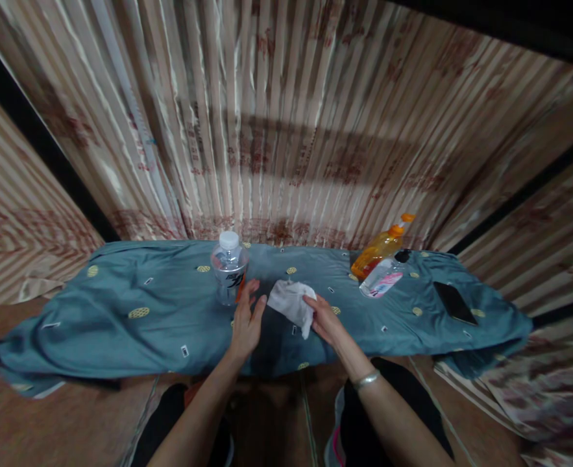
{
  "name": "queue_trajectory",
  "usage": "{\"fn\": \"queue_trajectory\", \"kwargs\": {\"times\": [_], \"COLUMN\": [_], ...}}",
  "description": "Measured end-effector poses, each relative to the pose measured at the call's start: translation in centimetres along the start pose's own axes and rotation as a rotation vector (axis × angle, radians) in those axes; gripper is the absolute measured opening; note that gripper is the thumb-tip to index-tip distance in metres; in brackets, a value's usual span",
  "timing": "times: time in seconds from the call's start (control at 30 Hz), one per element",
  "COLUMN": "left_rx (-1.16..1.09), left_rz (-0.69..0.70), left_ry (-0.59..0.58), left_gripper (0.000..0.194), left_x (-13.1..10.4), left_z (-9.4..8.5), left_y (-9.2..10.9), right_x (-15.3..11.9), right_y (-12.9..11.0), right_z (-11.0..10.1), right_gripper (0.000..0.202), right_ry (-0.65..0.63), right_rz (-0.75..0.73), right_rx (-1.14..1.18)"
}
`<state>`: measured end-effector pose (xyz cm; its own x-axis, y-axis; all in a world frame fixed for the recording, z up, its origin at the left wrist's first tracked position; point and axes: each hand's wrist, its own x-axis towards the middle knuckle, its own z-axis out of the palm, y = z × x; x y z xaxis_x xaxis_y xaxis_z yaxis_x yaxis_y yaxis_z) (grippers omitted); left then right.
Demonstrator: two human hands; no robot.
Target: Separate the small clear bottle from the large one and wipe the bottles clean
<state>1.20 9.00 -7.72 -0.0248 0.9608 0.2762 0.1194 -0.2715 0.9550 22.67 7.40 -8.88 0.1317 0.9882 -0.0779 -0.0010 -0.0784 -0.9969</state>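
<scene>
Between thumb and fingers, my right hand (324,316) pinches one side of a thin white tissue (291,302), which hangs out to the left with a drooping corner. My left hand (248,322) has its fingers apart and holds nothing; it is beside the lower right of a clear plastic bottle (228,269). That bottle stands upright, with a white cap and a black and orange label. Whether the left fingertips touch the bottle, I cannot tell.
A teal patterned cloth (159,337) covers the low bench. To the right are an orange pump bottle (377,254), a clear bottle with a black cap (382,277) and a dark phone (454,302). Behind hangs a striped curtain (276,130), with dark frame bars (47,136) at the sides.
</scene>
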Motion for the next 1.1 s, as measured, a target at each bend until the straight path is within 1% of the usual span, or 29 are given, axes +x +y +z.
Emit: {"fn": "queue_trajectory", "kwargs": {"times": [0.07, 0.13, 0.2, 0.27, 0.3, 0.37, 0.4, 0.47, 0.53, 0.57, 0.63, 0.7, 0.73, 0.8, 0.9, 1.0, 1.1], "left_rx": [-0.020, -0.034, -0.043, -0.050, -0.052, -0.058, -0.061, -0.070, -0.077, -0.079, -0.079, -0.078, -0.077, -0.075, -0.073, -0.073, -0.074], "left_rz": [-0.011, -0.020, -0.028, -0.035, -0.039, -0.044, -0.046, -0.049, -0.053, -0.056, -0.061, -0.066, -0.067, -0.070, -0.070, -0.070, -0.072], "left_ry": [0.001, -0.003, -0.009, -0.015, -0.017, -0.020, -0.020, -0.018, -0.014, -0.012, -0.011, -0.014, -0.017, -0.019, -0.018, -0.026, -0.035], "left_gripper": [0.051, 0.051, 0.051, 0.050, 0.050, 0.049, 0.049, 0.049, 0.048, 0.048, 0.046, 0.045, 0.044, 0.045, 0.045, 0.045, 0.047], "left_x": [-0.1, -0.2, -0.3, -0.3, -0.3, -0.3, -0.3, -0.4, -0.4, -0.4, -0.3, -0.3, -0.3, -0.3, -0.4, -0.4, -0.4], "left_z": [0.1, 0.3, 0.5, 0.7, 0.7, 0.8, 0.9, 0.9, 0.8, 0.8, 0.6, 0.4, 0.3, 0.3, 0.3, 0.4, 0.5], "left_y": [0.1, 0.0, -0.1, -0.2, -0.3, -0.4, -0.4, -0.5, -0.5, -0.5, -0.5, -0.4, -0.4, -0.4, -0.5, -0.6, -0.6], "right_x": [1.1, 1.5, 1.4, 0.8, 0.6, 0.2, 0.2, 0.6, 1.3, 1.7, 2.2, 2.4, 2.4, 2.1, 1.5, 1.3, 1.6], "right_y": [0.3, 0.9, 1.6, 2.3, 2.6, 2.9, 2.9, 2.6, 1.9, 1.5, 0.9, 0.8, 1.1, 2.1, 4.4, 6.0, 6.2], "right_z": [-1.1, -1.6, -1.8, -1.9, -2.1, -2.9, -3.5, -4.8, -5.8, -5.9, -5.3, -3.8, -2.8, -0.6, 2.0, 3.0, 2.8], "right_gripper": [0.049, 0.054, 0.068, 0.081, 0.083, 0.081, 0.077, 0.069, 0.061, 0.059, 0.057, 0.056, 0.055, 0.054, 0.059, 0.062, 0.058], "right_ry": [0.099, 0.151, 0.175, 0.182, 0.177, 0.162, 0.165, 0.204, 0.250, 0.264, 0.269, 0.258, 0.246, 0.191, 0.050, -0.010, -0.025], "right_rz": [0.032, 0.049, 0.048, 0.019, -0.002, -0.042, -0.055, -0.079, -0.097, -0.108, -0.145, -0.209, -0.248, -0.318, -0.354, -0.348, -0.347], "right_rx": [-0.235, -0.352, -0.442, -0.628, -0.735, -0.898, -0.927, -0.914, -0.826, -0.760, -0.647, -0.642, -0.693, -0.866, -1.155, -1.311, -1.348]}}
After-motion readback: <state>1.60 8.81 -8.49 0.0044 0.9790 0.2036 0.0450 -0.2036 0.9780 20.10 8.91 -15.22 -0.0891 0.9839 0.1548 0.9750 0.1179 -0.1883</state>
